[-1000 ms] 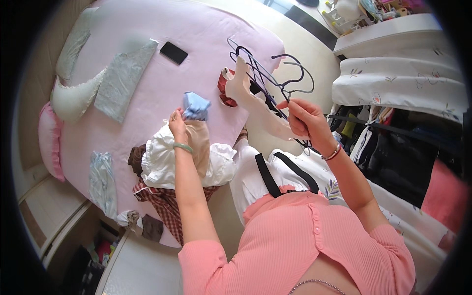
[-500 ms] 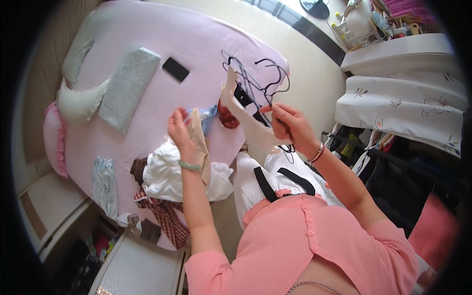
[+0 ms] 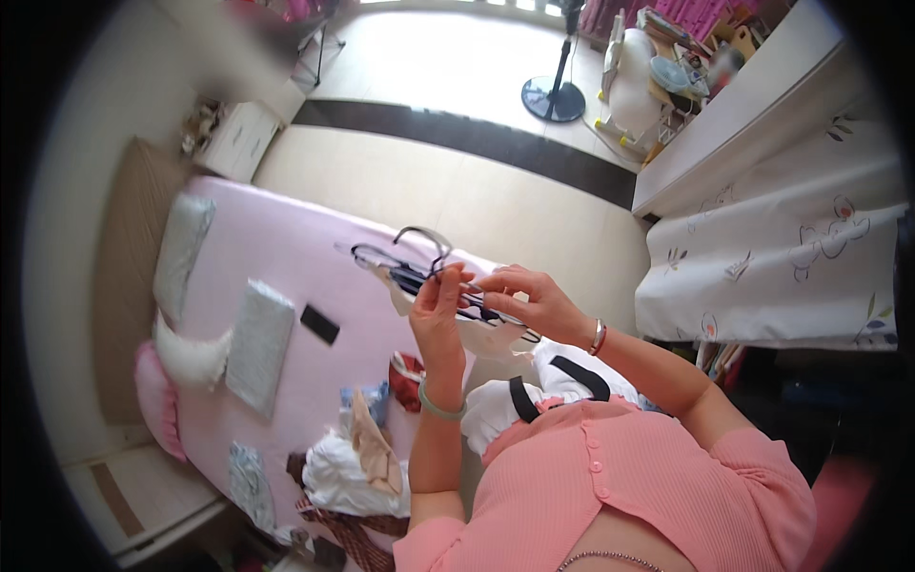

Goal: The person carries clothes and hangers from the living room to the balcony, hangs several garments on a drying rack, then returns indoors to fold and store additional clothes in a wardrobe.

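My left hand (image 3: 439,324) pinches a bunch of dark clothes hangers (image 3: 408,278) close to their hooks, above the near edge of the bed. My right hand (image 3: 545,307) is bent over the same bunch from the right, its fingertips at the hanger bars; whether they grip or only touch is unclear. A pale beige garment (image 3: 493,338) hangs with the hangers, partly covered by my hands. Left of my left forearm, a beige cloth (image 3: 374,443) rests on a white crumpled garment (image 3: 335,480). A red piece of clothing (image 3: 406,383) lies just beside that forearm.
The bed has a pink sheet (image 3: 286,234), with a black phone (image 3: 319,324), a folded grey-green cloth (image 3: 260,343) and pillows (image 3: 184,255) on it. A patterned white curtain (image 3: 753,257) hangs at right. Farther off stand a fan base (image 3: 553,99) and a white cabinet (image 3: 241,141).
My left hand has left the beige cloth on the pile and come to the hangers. The hangers and my right hand are now nearer to it. The view has swung up toward the far floor.
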Motion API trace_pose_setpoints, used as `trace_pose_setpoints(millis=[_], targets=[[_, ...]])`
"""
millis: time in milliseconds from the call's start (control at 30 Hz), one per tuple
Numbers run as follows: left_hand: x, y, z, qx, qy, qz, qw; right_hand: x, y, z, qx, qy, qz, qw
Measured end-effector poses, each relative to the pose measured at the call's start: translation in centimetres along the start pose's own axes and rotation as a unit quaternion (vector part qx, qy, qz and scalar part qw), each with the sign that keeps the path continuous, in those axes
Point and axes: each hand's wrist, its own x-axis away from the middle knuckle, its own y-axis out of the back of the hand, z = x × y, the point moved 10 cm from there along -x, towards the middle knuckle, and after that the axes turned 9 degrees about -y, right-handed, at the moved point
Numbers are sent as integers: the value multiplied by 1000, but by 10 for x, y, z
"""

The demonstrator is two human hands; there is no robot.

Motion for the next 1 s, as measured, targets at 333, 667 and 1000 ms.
trace_pose_setpoints(millis=[333, 667, 1000], targets=[[-136, -155, -39, 90, -69, -5, 994, -98, 185, 48, 214, 137, -78, 964], [-314, -238, -43, 77, -129, 60, 987, -274, 268, 46, 98, 141, -111, 979], [-540, -265, -98, 40, -147, 57, 987, -507, 297, 80, 83, 130, -58, 986]])
